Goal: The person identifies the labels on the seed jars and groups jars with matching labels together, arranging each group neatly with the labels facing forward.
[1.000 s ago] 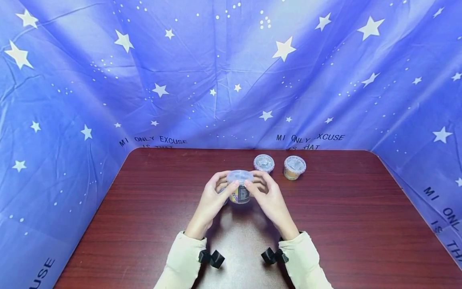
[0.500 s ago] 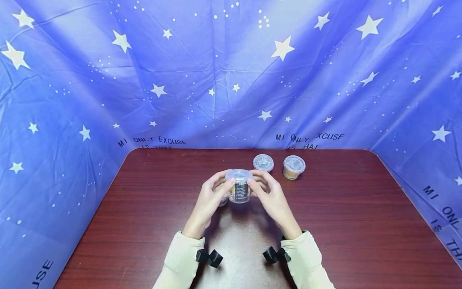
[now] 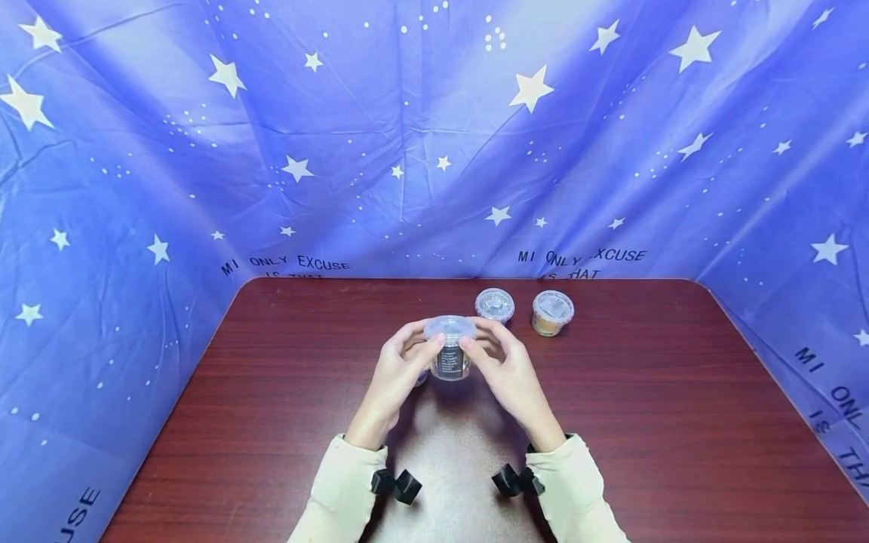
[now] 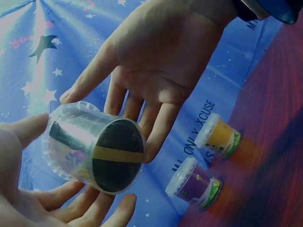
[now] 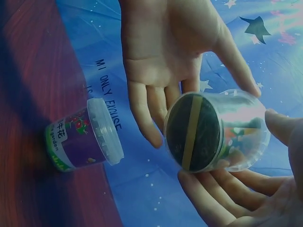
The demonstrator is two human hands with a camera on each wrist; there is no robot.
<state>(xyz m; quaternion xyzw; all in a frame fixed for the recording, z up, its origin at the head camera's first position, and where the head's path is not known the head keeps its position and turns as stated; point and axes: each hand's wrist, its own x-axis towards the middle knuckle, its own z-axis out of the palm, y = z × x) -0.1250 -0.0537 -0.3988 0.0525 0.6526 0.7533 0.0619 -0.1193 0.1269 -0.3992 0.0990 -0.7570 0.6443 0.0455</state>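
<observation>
Between both hands a clear lidded plastic cup (image 3: pixel 451 360) is held upright off the table. Its label has a dark panel of small white print turned towards me. My left hand (image 3: pixel 400 366) grips one side, the thumb near the lid's edge and the other fingers behind and under. My right hand (image 3: pixel 502 366) holds the opposite side the same way. The wrist views show the cup's dark base (image 4: pixel 116 158) crossed by a yellow strip. Another cup (image 3: pixel 422 378) stands behind my left hand, mostly hidden; the right wrist view shows its purple label (image 5: pixel 85 146).
Two more lidded cups stand towards the back of the dark red wooden table (image 3: pixel 665 422): one purple-labelled (image 3: pixel 495 305), one orange (image 3: pixel 553 315). A blue star-printed cloth (image 3: pixel 407 136) hangs behind and at both sides. Black wrist cameras (image 3: pixel 407 486) sit at the cuffs.
The cup has been turned between my fingers; the yellow part of its label has moved out of sight and the dark panel is now in front. The other cups stay put.
</observation>
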